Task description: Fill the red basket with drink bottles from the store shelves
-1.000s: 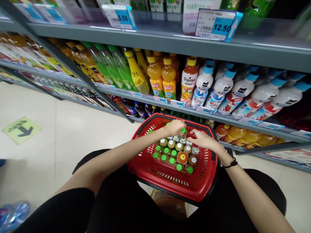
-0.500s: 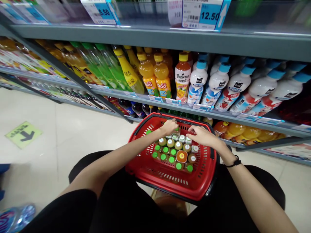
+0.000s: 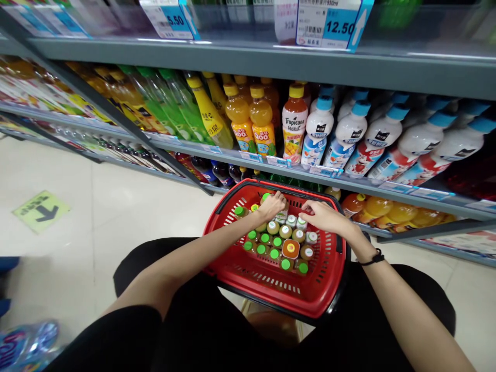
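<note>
At nine o'clock in the view, a green floor sticker (image 3: pixel 41 211) with a black arrow lies on pale tiles. Above it, grey store shelves (image 3: pixel 248 62) run across the top from ten o'clock to two o'clock, stocked with green and yellow drink bottles on the left, orange juice bottles (image 3: pixel 250 120) at twelve o'clock, and white bottles with blue caps (image 3: pixel 352 134) to the right. Two price tags (image 3: pixel 323 23) hang from the upper shelf edge.

At the centre sits a red shopping basket (image 3: pixel 267 289), resting on the person's lap, which is clothed in black. Small bottles (image 3: pixel 277 243) stand upright and packed close in the basket, most with green caps, some with white caps, and one with a wider orange cap toward the near side.

The left hand (image 3: pixel 271 205) reaches into the far end of the basket, at about twelve o'clock from the basket's middle. Its fingers curl downward around the top of a bottle in the back row; how firmly they close is hidden. Just beside it, at one o'clock, the right hand (image 3: pixel 323 217) lies over the back-row caps with fingers bent and close together, fingertips touching the caps. A black band circles the right wrist (image 3: pixel 372 257).
</note>
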The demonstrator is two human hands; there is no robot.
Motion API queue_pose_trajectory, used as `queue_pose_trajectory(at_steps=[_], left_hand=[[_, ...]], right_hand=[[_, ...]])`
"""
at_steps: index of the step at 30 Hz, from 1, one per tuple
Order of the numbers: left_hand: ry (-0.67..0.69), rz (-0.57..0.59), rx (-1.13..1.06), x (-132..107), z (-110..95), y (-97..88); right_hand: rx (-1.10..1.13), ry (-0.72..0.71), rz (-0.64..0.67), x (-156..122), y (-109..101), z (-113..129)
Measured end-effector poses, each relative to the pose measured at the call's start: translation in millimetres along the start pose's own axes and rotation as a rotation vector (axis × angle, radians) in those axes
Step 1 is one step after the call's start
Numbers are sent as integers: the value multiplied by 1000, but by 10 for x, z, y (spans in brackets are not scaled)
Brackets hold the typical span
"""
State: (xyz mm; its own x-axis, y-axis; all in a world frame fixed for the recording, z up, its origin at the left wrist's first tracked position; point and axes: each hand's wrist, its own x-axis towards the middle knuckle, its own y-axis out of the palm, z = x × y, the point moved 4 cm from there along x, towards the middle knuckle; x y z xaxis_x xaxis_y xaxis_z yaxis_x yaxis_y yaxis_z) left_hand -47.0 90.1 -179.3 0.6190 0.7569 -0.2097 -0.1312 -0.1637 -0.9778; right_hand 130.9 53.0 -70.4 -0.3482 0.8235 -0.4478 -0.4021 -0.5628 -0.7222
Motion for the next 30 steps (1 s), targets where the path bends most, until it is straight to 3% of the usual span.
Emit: queue_pose_trajectory(at_steps=[5, 9, 11, 16, 19, 21, 24, 27, 30], left_hand=[[-4, -86, -45, -64, 21, -115], [-29, -238, -55, -248, 174, -573], [-19, -438, -59, -420, 297, -1010], [132, -1308, -53, -1059, 571, -2439], [14, -1575, -48, -1247, 858, -3144], [-112, -1629, -94, -1243, 1144, -3525], [-279, -1581, -108, -1097, 1618, -4002], [-484, -1406, -30, -840, 2028, -4370], [-607, -1138, 86, -507, 2297, -4602]], right_hand=[[0, -15, -2, 11, 13, -15], [-26, -26, 0, -2, -9, -9], [-38, -42, -3, -17, -16, -9], [-41, -81, -16, -2, 54, -49], [15, -135, -57, 67, 105, -49], [84, -184, -99, 106, 115, -34], [167, -241, -174, 134, 106, -17], [187, -248, -223, 147, 104, -18], [171, -258, -238, 157, 114, -11]])
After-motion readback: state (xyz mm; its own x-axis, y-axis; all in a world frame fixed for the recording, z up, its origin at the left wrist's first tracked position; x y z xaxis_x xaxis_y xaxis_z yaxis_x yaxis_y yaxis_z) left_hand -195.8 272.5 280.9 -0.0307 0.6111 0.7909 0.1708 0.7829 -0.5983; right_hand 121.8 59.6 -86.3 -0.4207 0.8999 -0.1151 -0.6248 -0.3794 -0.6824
